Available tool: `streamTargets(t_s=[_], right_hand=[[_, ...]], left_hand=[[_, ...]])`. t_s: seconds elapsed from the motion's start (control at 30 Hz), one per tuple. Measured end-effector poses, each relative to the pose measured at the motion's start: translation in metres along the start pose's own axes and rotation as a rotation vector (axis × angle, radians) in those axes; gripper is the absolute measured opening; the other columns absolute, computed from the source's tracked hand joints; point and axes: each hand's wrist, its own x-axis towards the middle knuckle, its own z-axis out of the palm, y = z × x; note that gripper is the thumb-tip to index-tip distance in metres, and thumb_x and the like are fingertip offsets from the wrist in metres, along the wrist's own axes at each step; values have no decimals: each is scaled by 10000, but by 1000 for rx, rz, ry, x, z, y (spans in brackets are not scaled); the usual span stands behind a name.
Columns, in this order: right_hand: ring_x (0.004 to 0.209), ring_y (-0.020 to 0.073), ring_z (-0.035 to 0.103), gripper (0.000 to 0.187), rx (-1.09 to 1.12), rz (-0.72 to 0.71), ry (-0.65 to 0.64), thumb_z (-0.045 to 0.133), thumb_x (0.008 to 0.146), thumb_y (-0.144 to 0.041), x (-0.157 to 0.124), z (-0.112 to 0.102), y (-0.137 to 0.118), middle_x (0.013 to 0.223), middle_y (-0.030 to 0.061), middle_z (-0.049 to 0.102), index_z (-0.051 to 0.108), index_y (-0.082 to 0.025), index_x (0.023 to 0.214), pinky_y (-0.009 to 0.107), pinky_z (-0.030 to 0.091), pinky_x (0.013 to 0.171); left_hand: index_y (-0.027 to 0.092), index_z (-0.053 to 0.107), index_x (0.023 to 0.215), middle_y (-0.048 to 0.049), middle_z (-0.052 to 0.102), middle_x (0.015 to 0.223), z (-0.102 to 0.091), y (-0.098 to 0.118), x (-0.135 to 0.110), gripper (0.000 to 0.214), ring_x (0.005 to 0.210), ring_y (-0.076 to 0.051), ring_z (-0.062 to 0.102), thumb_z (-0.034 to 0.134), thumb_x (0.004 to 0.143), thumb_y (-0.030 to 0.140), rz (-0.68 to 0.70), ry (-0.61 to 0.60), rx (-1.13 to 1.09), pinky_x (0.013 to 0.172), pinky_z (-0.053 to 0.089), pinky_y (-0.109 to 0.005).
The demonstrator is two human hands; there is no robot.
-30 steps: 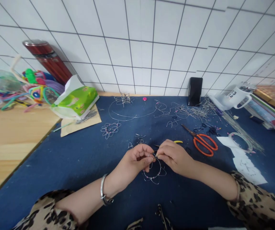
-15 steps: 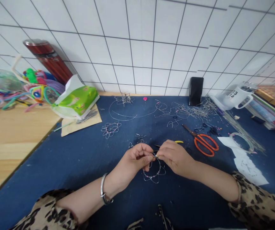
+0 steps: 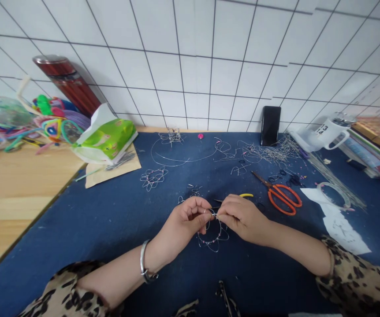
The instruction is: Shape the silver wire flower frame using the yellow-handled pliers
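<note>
Between my hands hangs a beaded wire ring (image 3: 212, 242), silvery with small pink beads and looped wire petals around it. My left hand (image 3: 191, 219), with a metal bangle at the wrist, pinches the upper left of the ring between thumb and fingers. At its upper right my right hand (image 3: 239, 215) pinches the wire with thumb and forefinger, close to the left fingertips. Behind the right hand lies a yellow-handled tool (image 3: 247, 195), mostly hidden. A similar beaded wire flower (image 3: 153, 178) rests on the blue mat farther left.
Orange-handled scissors (image 3: 284, 199) lie right of my hands. Tangled wire (image 3: 272, 152) spreads near a black phone (image 3: 271, 126) leaning on the wall. A white mug (image 3: 330, 134) stands at right; a green tissue pack (image 3: 109, 138) and red thermos (image 3: 67, 83) are at left.
Both hands keep their pinch on the beaded wire ring. My right hand's fingertips have shifted very slightly; otherwise everything stays in place.
</note>
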Motion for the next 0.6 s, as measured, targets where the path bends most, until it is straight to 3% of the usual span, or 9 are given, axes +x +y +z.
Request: streamTargets(t_s=[0.23, 0.6], right_hand=[[687, 119, 473, 123, 50, 30, 50, 475, 824, -158, 0, 1, -1, 695, 5, 545, 540, -171, 719, 278, 395, 680], [690, 113, 481, 117, 69, 37, 42, 495, 821, -181, 1, 1, -3, 693, 0, 544, 544, -168, 715, 271, 399, 682]], left_hand=[[166, 533, 970, -6, 566, 793, 0, 5, 0, 145, 586, -81, 477, 521, 826, 179, 13, -93, 182, 543, 435, -214], [165, 527, 878, 18, 501, 709, 0, 7, 0, 78, 547, -82, 446, 508, 831, 224, 0, -176, 155, 510, 427, -213]])
